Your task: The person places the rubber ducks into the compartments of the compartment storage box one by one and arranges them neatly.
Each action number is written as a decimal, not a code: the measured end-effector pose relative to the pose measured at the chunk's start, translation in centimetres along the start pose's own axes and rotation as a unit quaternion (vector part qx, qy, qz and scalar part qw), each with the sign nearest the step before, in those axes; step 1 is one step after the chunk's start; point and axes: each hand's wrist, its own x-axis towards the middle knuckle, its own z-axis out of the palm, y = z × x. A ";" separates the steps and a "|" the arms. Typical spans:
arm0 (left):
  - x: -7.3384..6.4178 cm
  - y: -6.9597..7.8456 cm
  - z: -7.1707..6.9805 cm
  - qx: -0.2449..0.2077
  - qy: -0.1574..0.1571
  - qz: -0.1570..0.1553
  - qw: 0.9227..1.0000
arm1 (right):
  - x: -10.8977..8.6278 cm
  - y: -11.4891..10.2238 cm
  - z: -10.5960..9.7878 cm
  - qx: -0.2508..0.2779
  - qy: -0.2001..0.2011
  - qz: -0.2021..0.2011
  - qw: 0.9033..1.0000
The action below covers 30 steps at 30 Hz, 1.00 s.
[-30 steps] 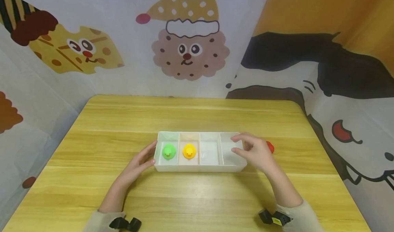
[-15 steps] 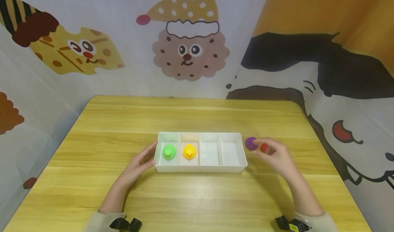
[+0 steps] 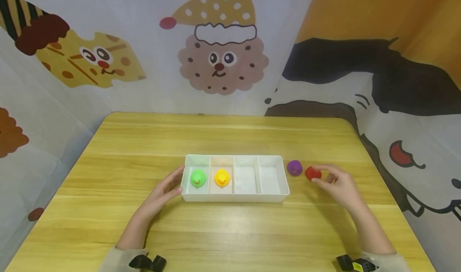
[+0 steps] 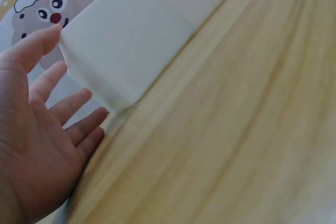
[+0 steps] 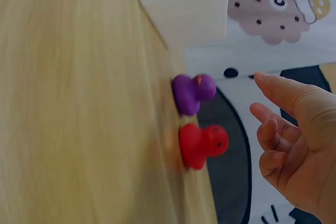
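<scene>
A white box [image 3: 246, 178] with a row of compartments stands mid-table. From the left, a green rubber duck [image 3: 198, 178] sits in its first compartment and a yellow rubber duck [image 3: 222, 178] in the second; the two right-hand ones hold nothing. My left hand [image 3: 160, 196] rests its fingertips against the box's left end, fingers extended. Right of the box, a purple rubber duck [image 5: 193, 94] and a red rubber duck [image 5: 202, 145] sit side by side on the table. Over the red one hovers my right hand [image 5: 304, 145], thumb and forefinger spread, with a gap showing in the right wrist view.
The wooden table [image 3: 230, 228] ends against a cloth backdrop [image 3: 144, 95] printed with cartoon figures. Each sleeve carries a black wrist device, the left one [image 3: 147, 262] and the right one [image 3: 356, 264] both near the front edge.
My right hand has moved right, from over the box's right end past the purple duck to the red duck. The purple duck, hidden before, now shows fully. The left hand has stayed put.
</scene>
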 end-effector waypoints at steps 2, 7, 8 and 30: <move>0.0 0.0 0.0 0.000 -0.001 0.000 1.000 | 0.0 0.5 -0.1 -0.005 -0.002 0.002 1.000; 0.0 0.0 0.0 0.003 -0.001 0.002 1.000 | 0.2 1.7 -0.4 -0.015 -0.012 0.016 1.000; 0.0 0.0 0.0 0.004 0.000 0.001 1.000 | 0.2 1.9 -0.4 -0.017 -0.014 0.019 1.000; 0.0 0.0 0.0 0.013 0.003 0.004 1.000 | 1.0 5.0 0.1 -0.003 -0.057 0.036 0.998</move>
